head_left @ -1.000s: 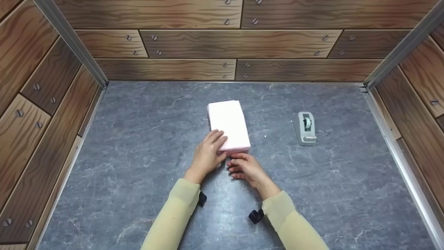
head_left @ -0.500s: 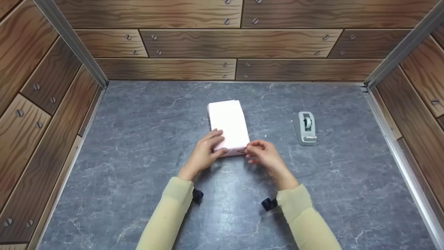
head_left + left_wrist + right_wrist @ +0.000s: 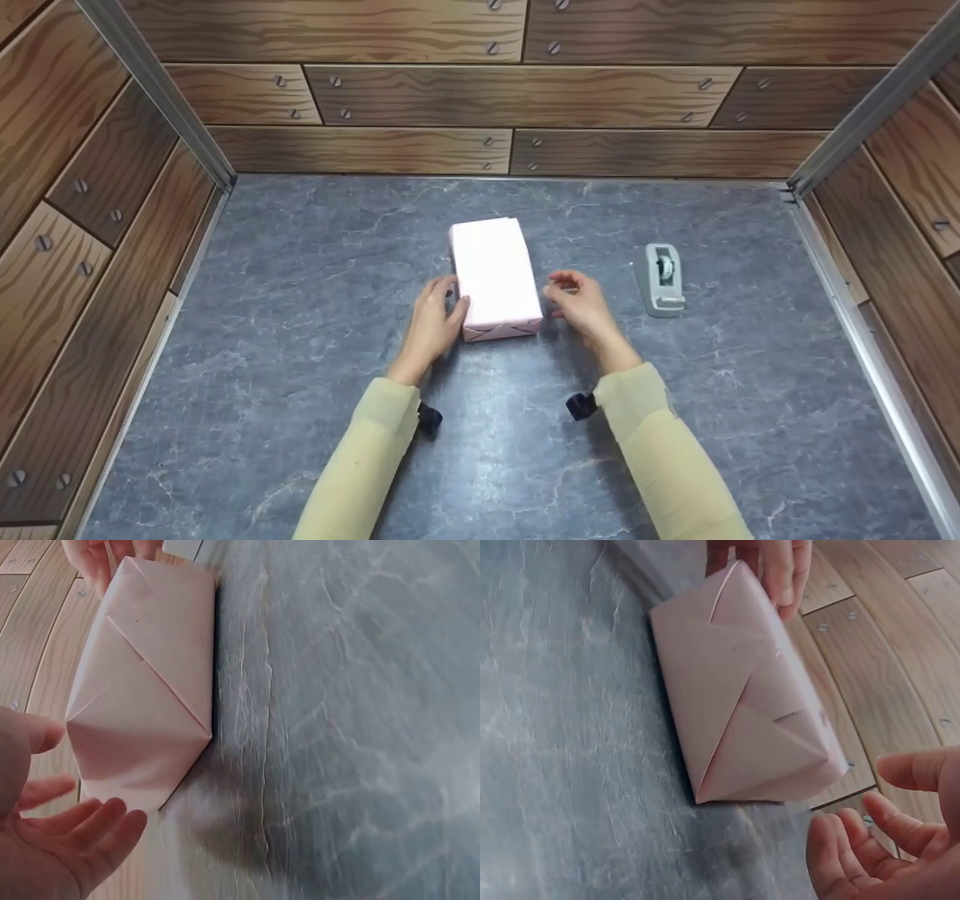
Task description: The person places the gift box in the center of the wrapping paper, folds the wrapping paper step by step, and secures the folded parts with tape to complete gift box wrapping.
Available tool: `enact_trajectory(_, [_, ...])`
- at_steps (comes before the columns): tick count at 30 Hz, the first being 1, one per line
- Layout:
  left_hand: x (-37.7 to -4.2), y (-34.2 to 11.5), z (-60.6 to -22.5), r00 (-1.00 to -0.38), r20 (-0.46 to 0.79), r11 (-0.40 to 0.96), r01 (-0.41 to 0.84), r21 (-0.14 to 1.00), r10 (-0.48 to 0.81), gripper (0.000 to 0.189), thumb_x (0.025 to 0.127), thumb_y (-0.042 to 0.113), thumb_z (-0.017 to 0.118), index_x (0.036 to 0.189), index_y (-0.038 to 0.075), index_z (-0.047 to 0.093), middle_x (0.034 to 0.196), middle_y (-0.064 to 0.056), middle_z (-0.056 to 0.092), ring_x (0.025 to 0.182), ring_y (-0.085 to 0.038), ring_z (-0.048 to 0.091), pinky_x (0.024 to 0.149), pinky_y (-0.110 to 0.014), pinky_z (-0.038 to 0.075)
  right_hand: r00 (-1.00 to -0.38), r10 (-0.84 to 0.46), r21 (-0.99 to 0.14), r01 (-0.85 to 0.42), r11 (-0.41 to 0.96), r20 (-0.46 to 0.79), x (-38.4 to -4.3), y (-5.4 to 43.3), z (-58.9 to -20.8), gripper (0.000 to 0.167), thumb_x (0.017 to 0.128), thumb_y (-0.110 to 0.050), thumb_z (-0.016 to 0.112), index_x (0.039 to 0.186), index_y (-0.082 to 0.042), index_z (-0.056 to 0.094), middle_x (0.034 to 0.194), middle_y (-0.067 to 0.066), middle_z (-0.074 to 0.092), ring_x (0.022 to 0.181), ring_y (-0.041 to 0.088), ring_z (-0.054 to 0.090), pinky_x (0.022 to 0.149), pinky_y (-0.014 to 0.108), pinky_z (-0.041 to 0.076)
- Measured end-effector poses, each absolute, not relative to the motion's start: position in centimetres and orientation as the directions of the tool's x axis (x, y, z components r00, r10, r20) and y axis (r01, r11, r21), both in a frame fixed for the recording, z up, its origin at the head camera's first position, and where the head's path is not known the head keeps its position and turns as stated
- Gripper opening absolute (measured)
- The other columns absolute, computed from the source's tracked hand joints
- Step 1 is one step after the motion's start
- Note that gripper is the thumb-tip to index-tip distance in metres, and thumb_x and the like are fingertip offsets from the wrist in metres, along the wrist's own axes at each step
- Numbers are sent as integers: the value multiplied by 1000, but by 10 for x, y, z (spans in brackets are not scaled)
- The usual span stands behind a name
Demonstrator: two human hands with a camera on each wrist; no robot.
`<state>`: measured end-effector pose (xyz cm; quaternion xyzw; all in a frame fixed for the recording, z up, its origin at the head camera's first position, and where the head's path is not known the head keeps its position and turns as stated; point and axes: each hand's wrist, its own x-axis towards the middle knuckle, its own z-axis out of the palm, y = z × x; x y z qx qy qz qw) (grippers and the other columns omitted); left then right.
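A box wrapped in pale pink paper lies flat on the grey marbled surface, in the middle of the head view. Its near end shows folded paper flaps with crossing diagonal creases. My left hand is at the box's left side, fingers relaxed; in the left wrist view its fingers are loosely bent and grip nothing. To the right of the box hovers my right hand, apart from it. The right wrist view shows the right fingers loosely bent, with nothing between them.
A grey tape dispenser with a tape roll stands to the right on the marbled surface. Wood-patterned walls rise at the back and both sides, with metal rails along the edges.
Both hands have come off the box's near end. The left slid to its left side; the right moved away to the right and forward. The box has barely moved, and its folded end now shows.
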<state>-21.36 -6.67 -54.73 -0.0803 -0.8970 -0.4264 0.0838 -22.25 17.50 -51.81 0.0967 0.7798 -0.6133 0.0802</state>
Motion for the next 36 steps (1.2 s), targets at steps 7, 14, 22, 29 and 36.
enact_trajectory(7, [-219, -63, -546, -998, 9, 609, 48, 792, 66, 48, 100, 27, 56, 138, -2, 51, 126, -19, 61, 109, -27, 63, 92, -41, 51, -951, -57, -911, 273, 308, -304, -232, 169, -526, 56, 92, -11, 63, 143, 3, 44, 130, 24, 52, 111, 31, 57, 80, 34, 55])
enact_trajectory(14, [-220, -62, -546, -994, -22, 564, 45, 824, 111, 46, 101, 25, 54, 138, -1, 53, 125, -18, 63, 110, -26, 64, 93, -39, 51, -957, -76, -913, 240, 330, -279, -229, 163, -528, 58, 90, -6, 67, 142, 7, 45, 129, 26, 55, 106, 29, 59, 72, 26, 55])
enact_trajectory(22, [-217, -61, -540, -990, -4, 502, 67, 862, 140, 47, 99, 17, 57, 141, -2, 48, 132, -18, 58, 114, -27, 61, 93, -34, 51, -970, 30, -905, 235, 355, -241, -217, 161, -523, 58, 82, 0, 74, 136, 3, 51, 124, 21, 56, 104, 32, 61, 76, 31, 54])
enact_trajectory(29, [-211, -60, -535, -982, 96, 392, 154, 907, 165, 44, 93, 3, 63, 133, -3, 47, 127, -19, 57, 115, -30, 60, 90, -34, 52, -995, 76, -952, 84, 296, -65, -205, 166, -527, 51, 77, 8, 76, 123, 7, 56, 117, 24, 59, 102, 38, 63, 77, 32, 55])
enact_trajectory(36, [-206, -58, -537, -962, 238, 321, 269, 908, 133, 43, 82, -15, 66, 120, -2, 48, 121, -21, 56, 112, -35, 61, 83, -36, 56, -995, 66, -994, -64, 93, 70, -195, 169, -533, 39, 78, 10, 76, 111, 12, 56, 115, 23, 56, 107, 44, 61, 84, 31, 55])
